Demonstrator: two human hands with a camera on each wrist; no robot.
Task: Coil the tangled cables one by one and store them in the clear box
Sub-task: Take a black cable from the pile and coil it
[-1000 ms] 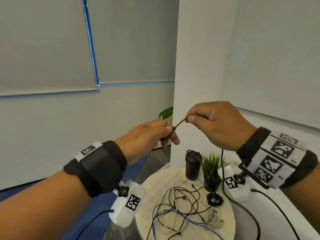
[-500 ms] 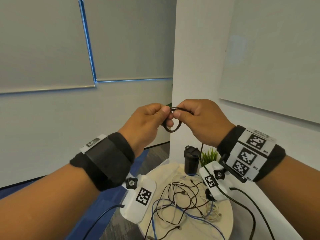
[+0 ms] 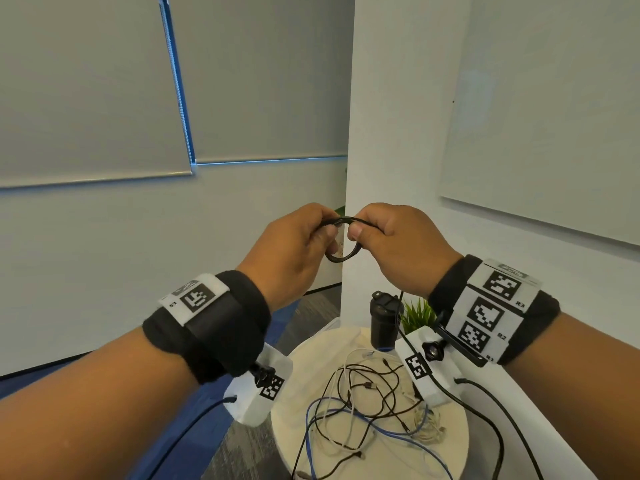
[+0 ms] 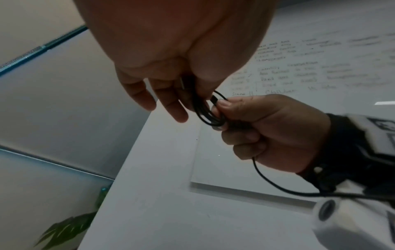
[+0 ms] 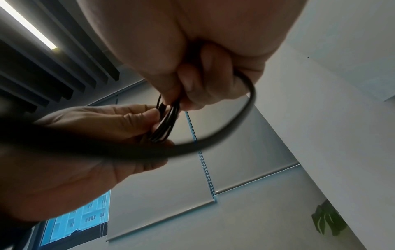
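Both hands are working up at chest height, well above the surface. The left hand (image 3: 298,247) is pinching one side of a small coil of black cable (image 3: 341,252), thumb and fingers clamped on the gathered turns, while the right hand (image 3: 398,247) is gripping the opposite side, its fingers curled round the strand it is feeding in. From the right fist a loose tail (image 4: 269,179) is hanging down toward the surface.

To do this well, I would say the left grip should be holding the finished turns flat and together, and the right should be laying each new loop at the same width, letting the strand twist freely so no kink builds.

Below, the remaining tangle of cables (image 3: 367,403), black, white and blue, is lying across the middle of the round surface (image 3: 446,445). At its far edge a black bottle (image 3: 382,320) and a small green plant (image 3: 417,313) are standing. I cannot see the clear box anywhere.
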